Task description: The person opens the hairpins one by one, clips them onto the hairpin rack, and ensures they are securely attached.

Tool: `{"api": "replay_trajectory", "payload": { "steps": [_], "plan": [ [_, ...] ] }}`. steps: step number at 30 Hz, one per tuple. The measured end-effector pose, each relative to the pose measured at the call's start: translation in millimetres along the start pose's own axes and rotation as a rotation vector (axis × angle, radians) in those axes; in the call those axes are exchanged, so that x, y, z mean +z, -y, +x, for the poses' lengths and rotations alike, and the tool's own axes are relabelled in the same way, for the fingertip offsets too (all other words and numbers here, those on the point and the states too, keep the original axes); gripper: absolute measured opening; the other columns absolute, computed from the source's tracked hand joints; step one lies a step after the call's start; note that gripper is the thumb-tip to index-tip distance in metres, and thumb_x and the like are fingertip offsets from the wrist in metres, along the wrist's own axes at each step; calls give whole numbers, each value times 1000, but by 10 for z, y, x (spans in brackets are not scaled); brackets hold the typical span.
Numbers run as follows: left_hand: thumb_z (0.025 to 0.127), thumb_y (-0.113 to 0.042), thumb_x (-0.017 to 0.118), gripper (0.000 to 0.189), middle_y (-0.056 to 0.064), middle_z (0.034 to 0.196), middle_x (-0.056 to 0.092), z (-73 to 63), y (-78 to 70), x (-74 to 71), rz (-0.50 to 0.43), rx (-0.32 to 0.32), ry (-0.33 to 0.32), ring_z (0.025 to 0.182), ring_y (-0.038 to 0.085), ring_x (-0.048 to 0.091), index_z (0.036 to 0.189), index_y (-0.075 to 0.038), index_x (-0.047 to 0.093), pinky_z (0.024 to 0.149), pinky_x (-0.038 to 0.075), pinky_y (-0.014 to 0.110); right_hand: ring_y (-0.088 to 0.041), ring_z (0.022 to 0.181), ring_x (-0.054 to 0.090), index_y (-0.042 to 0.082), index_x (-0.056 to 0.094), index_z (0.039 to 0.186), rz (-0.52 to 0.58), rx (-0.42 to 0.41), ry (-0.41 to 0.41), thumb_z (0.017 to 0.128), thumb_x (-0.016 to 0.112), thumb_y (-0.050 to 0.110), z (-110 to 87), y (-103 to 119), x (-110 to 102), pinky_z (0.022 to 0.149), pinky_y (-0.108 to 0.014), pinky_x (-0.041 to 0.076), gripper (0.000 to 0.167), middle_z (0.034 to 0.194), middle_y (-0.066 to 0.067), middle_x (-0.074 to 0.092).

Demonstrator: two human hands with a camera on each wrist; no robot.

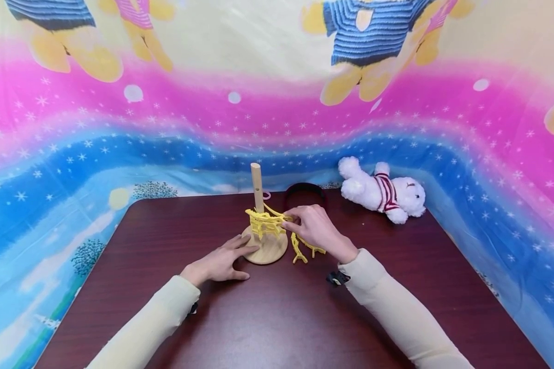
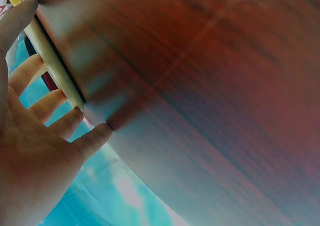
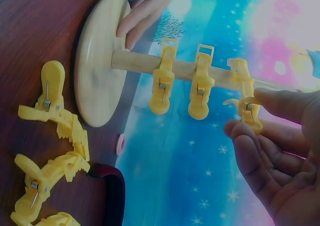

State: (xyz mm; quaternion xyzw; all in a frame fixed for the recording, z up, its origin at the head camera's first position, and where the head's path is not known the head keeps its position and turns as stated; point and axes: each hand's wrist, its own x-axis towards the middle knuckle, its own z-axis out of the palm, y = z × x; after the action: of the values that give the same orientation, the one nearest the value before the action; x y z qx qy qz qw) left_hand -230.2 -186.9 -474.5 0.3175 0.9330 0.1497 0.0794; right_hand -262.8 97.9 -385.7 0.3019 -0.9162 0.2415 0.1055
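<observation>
A wooden post (image 1: pixel 257 185) rises from a round wooden base (image 1: pixel 274 250) on the table. Two yellow plastic claw clips, a lower one (image 3: pixel 161 88) and a middle one (image 3: pixel 201 88), grip the post in the right wrist view. Higher up, a third yellow claw clip (image 3: pixel 248 117) is at the post, its handle end pinched between the thumb and fingers of my right hand (image 1: pixel 317 228). My left hand (image 1: pixel 217 262) rests at the near left of the base, fingers spread and fingertips on its edge. Loose yellow claw clips (image 1: pixel 300 251) lie right of the base.
Behind the post are a small pink ring (image 1: pixel 266 195) and a dark headband (image 1: pixel 304 185). A white plush toy (image 1: pixel 382 190) in a striped shirt lies at the back right. A printed curtain (image 1: pixel 277 118) borders the dark brown table (image 1: pixel 277 318).
</observation>
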Motion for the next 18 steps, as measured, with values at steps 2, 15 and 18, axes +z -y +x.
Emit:
{"api": "replay_trajectory", "payload": {
  "steps": [2,15,18],
  "plan": [
    [86,-40,77,76,18,165,24,0,-1,-4,-3,-9,6,151,45,23,152,-22,45,116,33,59,-5,65,60,14,79,106,9,-1,-6,90,75,25,18,10,19,61,-25,48,20,85,2,76],
    [86,-41,77,76,20,164,25,4,1,-8,-8,0,1,150,46,23,152,-22,45,116,33,60,-6,66,63,13,79,107,16,15,-4,89,76,27,104,49,129,61,-24,49,22,86,1,77],
    [86,-40,77,76,20,164,25,4,1,-2,-8,-1,3,151,46,23,152,-22,45,116,33,59,-7,67,64,13,79,106,13,10,-11,89,76,28,112,50,149,62,-26,50,23,86,1,77]
  ]
}}
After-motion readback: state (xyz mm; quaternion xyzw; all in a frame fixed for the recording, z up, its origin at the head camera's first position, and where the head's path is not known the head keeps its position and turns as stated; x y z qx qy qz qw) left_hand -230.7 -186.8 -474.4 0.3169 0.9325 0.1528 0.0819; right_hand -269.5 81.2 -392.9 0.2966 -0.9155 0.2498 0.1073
